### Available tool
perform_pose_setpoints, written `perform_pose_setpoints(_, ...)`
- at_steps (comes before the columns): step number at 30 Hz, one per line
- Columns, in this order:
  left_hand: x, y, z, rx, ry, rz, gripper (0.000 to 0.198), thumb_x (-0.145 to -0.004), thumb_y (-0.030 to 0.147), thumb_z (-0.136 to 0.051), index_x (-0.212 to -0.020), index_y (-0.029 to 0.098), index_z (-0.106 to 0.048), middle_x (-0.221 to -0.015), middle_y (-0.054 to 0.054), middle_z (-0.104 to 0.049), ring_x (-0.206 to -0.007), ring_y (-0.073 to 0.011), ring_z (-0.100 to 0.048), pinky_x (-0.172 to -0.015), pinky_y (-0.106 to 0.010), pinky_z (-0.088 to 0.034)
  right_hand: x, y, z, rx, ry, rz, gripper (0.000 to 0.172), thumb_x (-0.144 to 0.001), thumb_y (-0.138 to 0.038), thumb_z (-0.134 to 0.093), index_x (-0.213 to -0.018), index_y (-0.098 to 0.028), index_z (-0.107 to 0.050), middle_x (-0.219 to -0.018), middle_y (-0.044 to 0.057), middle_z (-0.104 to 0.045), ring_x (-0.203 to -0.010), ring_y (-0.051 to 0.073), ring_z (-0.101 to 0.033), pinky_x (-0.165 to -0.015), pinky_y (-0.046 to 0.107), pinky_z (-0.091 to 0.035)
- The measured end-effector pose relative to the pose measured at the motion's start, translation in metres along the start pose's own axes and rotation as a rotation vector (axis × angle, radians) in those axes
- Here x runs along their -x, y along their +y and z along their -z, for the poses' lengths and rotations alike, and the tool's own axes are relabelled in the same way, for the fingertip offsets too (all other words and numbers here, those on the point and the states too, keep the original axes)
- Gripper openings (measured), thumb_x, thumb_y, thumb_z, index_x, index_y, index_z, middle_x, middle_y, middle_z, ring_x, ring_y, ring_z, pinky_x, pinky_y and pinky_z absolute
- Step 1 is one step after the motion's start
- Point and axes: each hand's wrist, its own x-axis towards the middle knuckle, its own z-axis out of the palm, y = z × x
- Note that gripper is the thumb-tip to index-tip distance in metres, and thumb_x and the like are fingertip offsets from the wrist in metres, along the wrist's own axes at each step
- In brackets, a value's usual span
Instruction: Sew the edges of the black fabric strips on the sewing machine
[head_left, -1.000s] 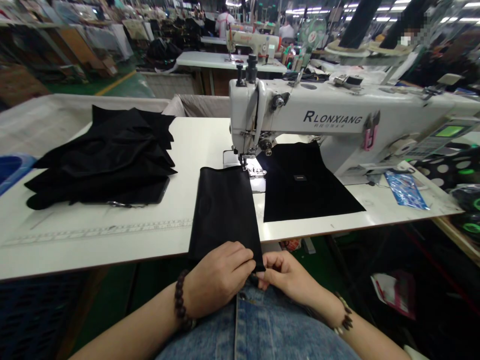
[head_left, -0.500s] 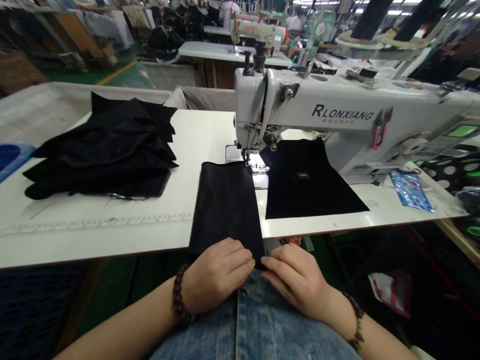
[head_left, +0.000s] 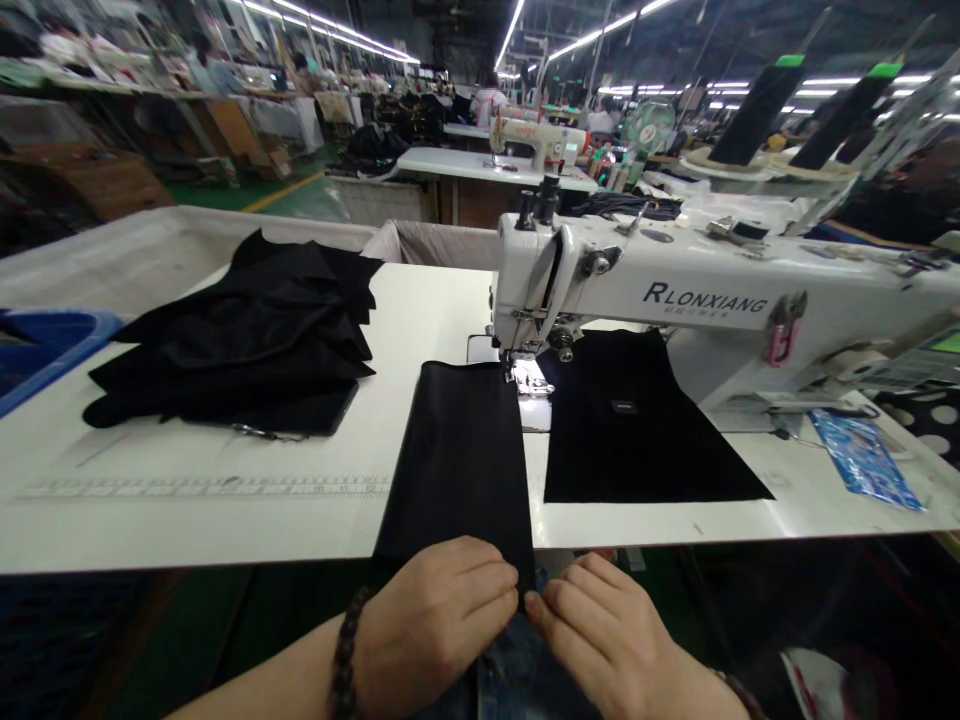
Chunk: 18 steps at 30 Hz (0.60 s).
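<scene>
A folded black fabric piece (head_left: 465,460) runs from the sewing machine's presser foot (head_left: 511,368) over the table's front edge. My left hand (head_left: 442,620) is closed on its near end, fingers bent over the cloth. Close beside it, my right hand (head_left: 607,625) pinches the right edge near the same corner, fingers curled. The fingertips of both hands almost meet, and part of the grip is hidden. To the right of the needle area, another black fabric piece (head_left: 637,450) with a small label lies flat under the machine arm (head_left: 705,290).
A heap of black cut pieces (head_left: 262,310) lies at the left, over a dark flat object with a metal clasp. A ruler strip (head_left: 300,487) marks the table. A blue tub (head_left: 82,340) stands far left, pink snips (head_left: 784,335) hang on the machine, and a blue packet (head_left: 862,455) lies right.
My view has tilted upward, so the table, machine and hands sit lower in the picture. Both hands stay at the fabric's near end, and the cloth remains at the presser foot.
</scene>
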Motion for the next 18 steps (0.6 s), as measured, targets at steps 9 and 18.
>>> perform_pose_setpoints(9, -0.015, -0.035, -0.004, -0.041, -0.143, 0.062, 0.026, -0.089, 0.008, -0.034, -0.079, 0.01, -0.057, -0.077, -0.006, -0.059, -0.073, -0.0153, -0.053, -0.07, -0.028, -0.048, -0.01, 0.039, -0.023, -0.043, -0.137, -0.156, 0.025, -0.089, -0.011, -0.036, -0.072, -0.016, -0.055, -0.062, 0.0, -0.049, -0.057, 0.014, -0.038, -0.058, 0.031, -0.023)
perform_pose_setpoints(18, -0.034, -0.074, -0.002, -0.123, -0.301, 0.074, 0.017, -0.085, 0.008, -0.043, -0.081, 0.01, -0.059, -0.08, -0.006, -0.061, -0.075, -0.0177, -0.053, -0.071, -0.03, -0.048, -0.05, 0.082, -0.017, -0.085, -0.384, -0.19, 0.016, -0.081, -0.012, -0.054, -0.067, -0.016, -0.062, -0.062, 0.0, -0.057, -0.057, 0.011, -0.046, -0.059, 0.027, -0.026)
